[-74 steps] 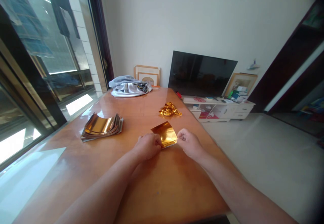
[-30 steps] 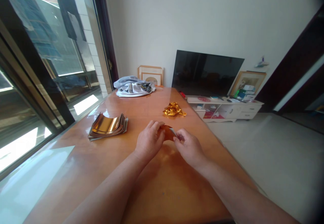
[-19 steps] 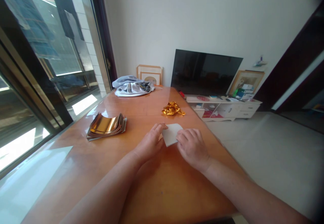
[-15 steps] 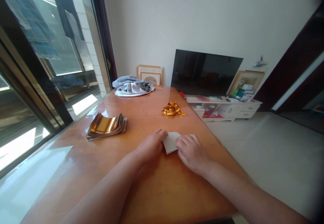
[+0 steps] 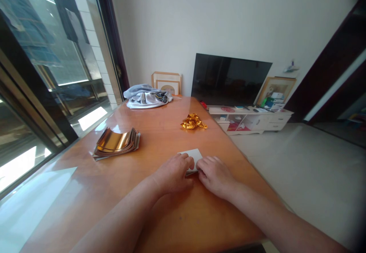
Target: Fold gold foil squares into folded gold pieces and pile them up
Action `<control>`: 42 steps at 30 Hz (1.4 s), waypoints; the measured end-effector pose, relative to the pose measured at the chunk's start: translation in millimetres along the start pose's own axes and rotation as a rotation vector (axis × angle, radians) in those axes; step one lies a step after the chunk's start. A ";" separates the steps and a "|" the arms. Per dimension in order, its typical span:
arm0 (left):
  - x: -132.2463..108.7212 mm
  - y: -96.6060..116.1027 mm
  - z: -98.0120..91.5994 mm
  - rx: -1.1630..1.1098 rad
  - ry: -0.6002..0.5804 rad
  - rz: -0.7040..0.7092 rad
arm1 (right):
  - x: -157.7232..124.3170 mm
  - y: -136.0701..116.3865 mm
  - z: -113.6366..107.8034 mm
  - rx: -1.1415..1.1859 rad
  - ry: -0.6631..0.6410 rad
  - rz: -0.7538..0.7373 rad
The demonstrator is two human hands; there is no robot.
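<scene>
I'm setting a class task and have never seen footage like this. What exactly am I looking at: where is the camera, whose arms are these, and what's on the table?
No machine is involved here. These are a person's own bare hands, filmed by a camera worn on the head, which looks forward and down, so the arms come in from the bottom of the picture. The left hand and right hand both rest on a small pale sheet lying on a wooden table. Neither hand lifts it. Farther along the table lie a curved stack of gold foil sheets, a crumpled piece of gold foil and a bundle of grey cloth.
</scene>
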State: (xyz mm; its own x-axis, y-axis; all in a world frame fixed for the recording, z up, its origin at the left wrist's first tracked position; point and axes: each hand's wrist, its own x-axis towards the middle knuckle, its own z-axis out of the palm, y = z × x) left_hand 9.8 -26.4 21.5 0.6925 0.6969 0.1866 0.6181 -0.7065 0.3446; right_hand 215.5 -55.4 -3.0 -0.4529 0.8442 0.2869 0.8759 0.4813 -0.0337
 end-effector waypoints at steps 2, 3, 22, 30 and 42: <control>1.8 1.1 1.1 0.030 -0.008 -0.012 | -0.9 -0.8 0.0 0.007 -0.001 0.002; 2.8 1.1 1.4 0.036 -0.018 -0.020 | -1.4 -0.9 -0.2 0.011 -0.003 0.004; 7.4 -2.6 1.1 -0.052 -0.112 -0.118 | -14.2 35.3 -3.4 0.392 -0.024 0.029; 11.1 -4.0 5.2 -0.076 -0.115 -0.216 | -8.2 40.5 7.5 0.554 -0.027 0.188; 15.8 -13.8 11.0 -0.111 -0.084 -0.308 | -0.8 39.1 9.9 0.561 -0.055 0.332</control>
State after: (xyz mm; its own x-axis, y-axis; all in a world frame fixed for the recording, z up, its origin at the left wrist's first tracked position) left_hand 16.3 -7.0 9.5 0.5105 0.8597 -0.0168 0.7622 -0.4434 0.4716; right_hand 248.5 -34.9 -14.0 -0.1938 0.9728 0.1267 0.7576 0.2304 -0.6107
